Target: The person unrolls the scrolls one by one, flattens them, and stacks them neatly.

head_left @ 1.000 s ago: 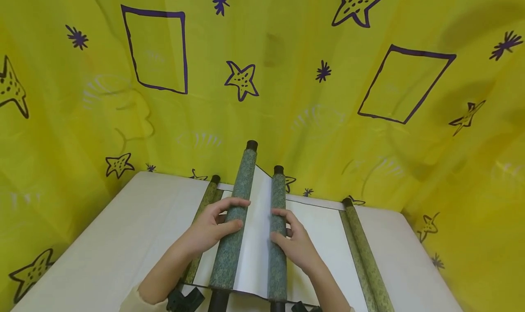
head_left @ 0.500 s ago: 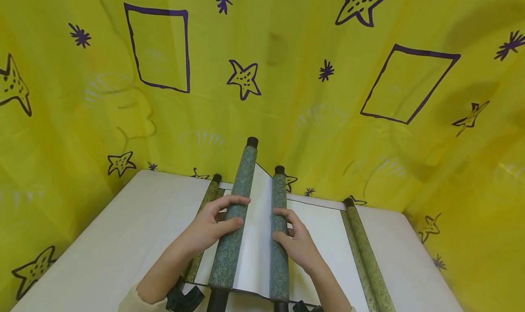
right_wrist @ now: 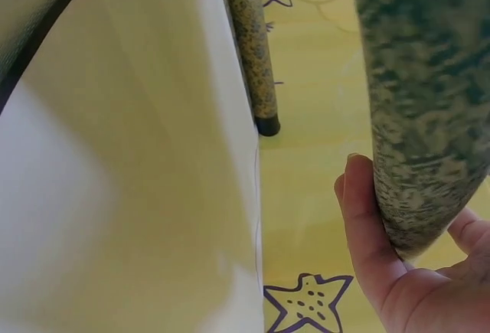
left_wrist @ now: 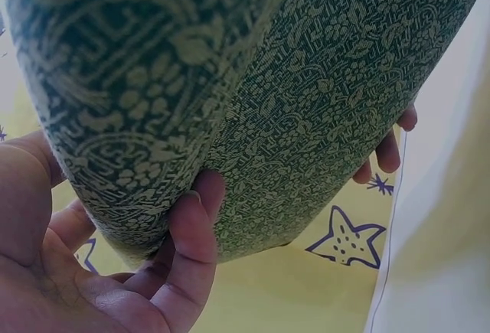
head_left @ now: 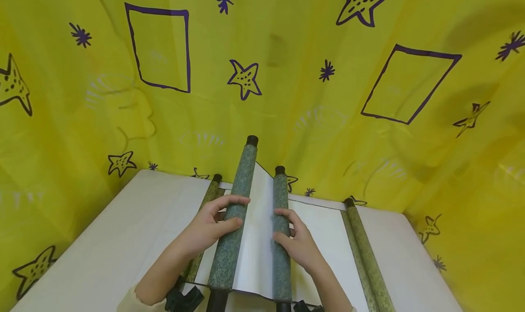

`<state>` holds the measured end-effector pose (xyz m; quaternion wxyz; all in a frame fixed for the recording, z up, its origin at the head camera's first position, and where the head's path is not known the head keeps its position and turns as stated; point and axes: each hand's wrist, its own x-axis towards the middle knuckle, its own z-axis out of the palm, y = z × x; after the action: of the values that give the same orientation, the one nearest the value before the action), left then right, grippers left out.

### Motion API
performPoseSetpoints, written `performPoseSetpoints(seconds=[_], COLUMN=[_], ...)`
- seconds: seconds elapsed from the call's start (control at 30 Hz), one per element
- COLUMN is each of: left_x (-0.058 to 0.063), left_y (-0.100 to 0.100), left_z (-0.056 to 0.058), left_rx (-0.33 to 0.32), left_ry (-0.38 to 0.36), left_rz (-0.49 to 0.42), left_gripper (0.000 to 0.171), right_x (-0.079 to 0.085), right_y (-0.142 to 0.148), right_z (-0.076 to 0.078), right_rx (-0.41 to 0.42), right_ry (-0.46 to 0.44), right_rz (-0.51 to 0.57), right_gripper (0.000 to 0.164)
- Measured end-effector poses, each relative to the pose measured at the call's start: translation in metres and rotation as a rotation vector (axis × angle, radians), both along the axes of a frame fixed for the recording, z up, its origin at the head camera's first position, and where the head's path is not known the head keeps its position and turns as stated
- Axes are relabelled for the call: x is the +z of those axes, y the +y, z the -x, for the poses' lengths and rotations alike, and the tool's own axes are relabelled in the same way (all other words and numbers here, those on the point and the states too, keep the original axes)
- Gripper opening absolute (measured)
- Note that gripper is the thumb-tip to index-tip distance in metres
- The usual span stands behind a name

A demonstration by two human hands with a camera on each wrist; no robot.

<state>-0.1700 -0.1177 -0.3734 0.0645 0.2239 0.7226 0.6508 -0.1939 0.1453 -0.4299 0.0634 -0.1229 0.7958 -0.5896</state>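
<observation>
A scroll with green patterned backing (left_wrist: 306, 111) is held up, partly unrolled, above the table. My left hand (head_left: 207, 225) grips its thicker left roll (head_left: 242, 180), thumb and fingers wrapped around it. Around the thinner right roll (head_left: 281, 266) curls my right hand (head_left: 301, 246). Blank white paper (head_left: 256, 239) stretches between the two rolls, whose ends are dark knobs. Below lies a second scroll, spread open, with blank white paper (head_left: 324, 243), an olive-gold right roll (head_left: 365, 253) and a left roll (head_left: 210, 193) partly hidden by my left hand.
The white table (head_left: 110, 230) carries the spread scroll. A yellow curtain (head_left: 283, 102) with purple stars and frames hangs right behind the table's far edge and down its sides. Dark wrist mounts (head_left: 184, 298) sit at my wrists.
The right roll and my right hand have shifted slightly right, so a bit more white paper shows between the rolls. The left roll's top has risen slightly. Both hands keep their hold.
</observation>
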Motion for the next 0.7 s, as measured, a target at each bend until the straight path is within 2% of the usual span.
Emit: performPoseSetpoints(seconds=[0.23, 0.47, 0.7], left_x=[0.0013, -0.0001, 0.0018], left_y=[-0.0015, -0.0047, -0.0063], left_z=[-0.0006, 0.0001, 0.0003], left_rx=[0.014, -0.027, -0.014], left_ry=[0.013, -0.017, 0.005], left_rz=[0.014, -0.057, -0.057], left_gripper=[0.043, 0.044, 0.044], right_x=[0.0006, -0.0002, -0.0015], right_y=[0.0001, 0.0005, 0.0008], right_z=[0.0006, 0.0004, 0.002], right_rx=[-0.01, -0.006, 0.001], right_ry=[0.006, -0.006, -0.003], right_rz=[-0.006, -0.002, 0.01], right_gripper=[0.051, 0.051, 0.049])
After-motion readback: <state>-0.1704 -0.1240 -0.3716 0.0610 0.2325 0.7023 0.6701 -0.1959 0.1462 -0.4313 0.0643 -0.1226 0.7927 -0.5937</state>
